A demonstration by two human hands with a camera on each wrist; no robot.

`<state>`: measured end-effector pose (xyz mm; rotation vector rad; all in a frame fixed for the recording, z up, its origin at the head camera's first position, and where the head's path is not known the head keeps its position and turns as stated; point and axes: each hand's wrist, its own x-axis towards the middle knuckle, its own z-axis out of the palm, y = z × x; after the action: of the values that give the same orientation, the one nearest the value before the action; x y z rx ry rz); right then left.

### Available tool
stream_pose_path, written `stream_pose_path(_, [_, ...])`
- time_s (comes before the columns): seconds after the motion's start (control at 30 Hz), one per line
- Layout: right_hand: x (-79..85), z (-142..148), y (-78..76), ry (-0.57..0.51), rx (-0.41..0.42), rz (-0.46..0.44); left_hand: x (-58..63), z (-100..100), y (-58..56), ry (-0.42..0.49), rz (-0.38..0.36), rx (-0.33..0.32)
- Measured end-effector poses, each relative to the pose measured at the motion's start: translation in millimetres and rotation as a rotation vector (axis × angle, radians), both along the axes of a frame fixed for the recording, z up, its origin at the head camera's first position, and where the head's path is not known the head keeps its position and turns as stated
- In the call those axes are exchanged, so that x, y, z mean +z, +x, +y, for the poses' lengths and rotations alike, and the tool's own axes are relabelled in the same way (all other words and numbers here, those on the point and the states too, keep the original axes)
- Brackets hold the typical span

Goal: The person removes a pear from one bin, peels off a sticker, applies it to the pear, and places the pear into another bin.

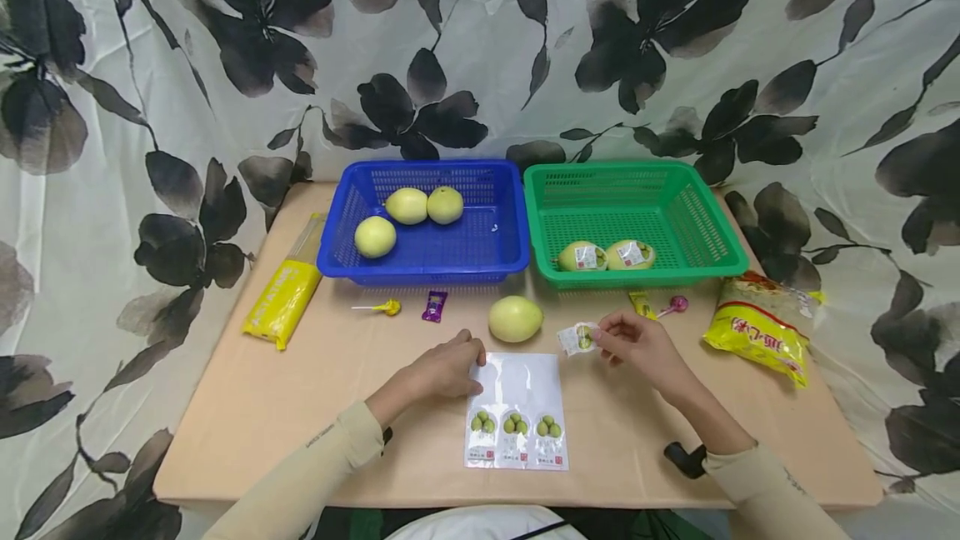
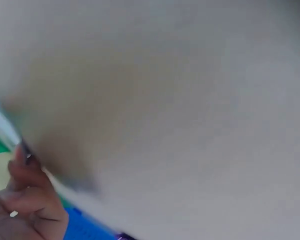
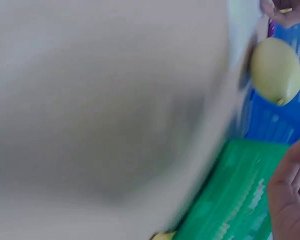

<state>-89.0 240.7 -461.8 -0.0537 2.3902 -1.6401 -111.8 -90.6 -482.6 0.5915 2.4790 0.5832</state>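
Note:
My right hand [image 1: 637, 348] pinches a peeled label sticker [image 1: 577, 339] by its right edge, just right of a pale yellow-green melon [image 1: 515, 319] on the table. The sticker bears a printed fruit picture. At the upper left edge of a white sticker sheet [image 1: 517, 382], my left hand [image 1: 447, 367] grips the sheet between thumb and fingers. Three labels with green fruit pictures line the sheet's lower part; its upper part is blank. The left wrist view catches part of the left hand [image 2: 32, 205]. In the right wrist view the right hand [image 3: 292, 195] is cut off and its sticker is hidden.
A blue basket [image 1: 423, 273] with three plain melons stands behind, beside a green basket [image 1: 637, 275] holding two labelled melons. A yellow packet [image 1: 283, 298], yellow lollipop [image 1: 388, 307], purple candy [image 1: 434, 306], pink lollipop [image 1: 678, 304] and yellow snack bag [image 1: 761, 332] lie around.

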Motion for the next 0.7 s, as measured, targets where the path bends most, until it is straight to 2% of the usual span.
stream_pose_path(0.13, [6.0, -20.9, -6.0, -0.032, -0.05, 0.029, 18.1, 0.7, 0.6, -0.079, 0.013, -0.035])
stream_pose_path(0.2, [7.6, -31.8, -10.0, -0.048, -0.067, 0.052, 29.6, 1.6, -0.7, -0.063, 0.063, -0.037])
stream_pose_path(0.27, [8.2, -42.9, -14.3, -0.054, -0.079, 0.071, 39.3, 3.2, -3.5, 0.019, 0.154, -0.009])
stream_pose_path(0.37, [6.8, -58.6, -20.7, -0.053, -0.099, 0.08, 46.9, 8.1, -11.1, 0.252, 0.31, 0.055])
stream_pose_path(0.43, [5.3, -68.1, -24.2, -0.045, -0.117, 0.066, 45.9, 11.7, -17.3, 0.383, 0.386, 0.077])
stream_pose_path(0.5, [2.9, -76.1, -27.8, -0.039, -0.137, 0.046, 42.7, 14.6, -23.0, 0.465, 0.412, 0.09])
stream_pose_path(0.57, [0.1, -81.8, -31.1, -0.034, -0.154, 0.028, 37.3, 16.4, -28.2, 0.493, 0.407, 0.096])
stream_pose_path(0.7, [-5.4, -86.8, -35.4, -0.019, -0.172, 0.004, 25.4, 19.1, -35.9, 0.481, 0.369, 0.113])
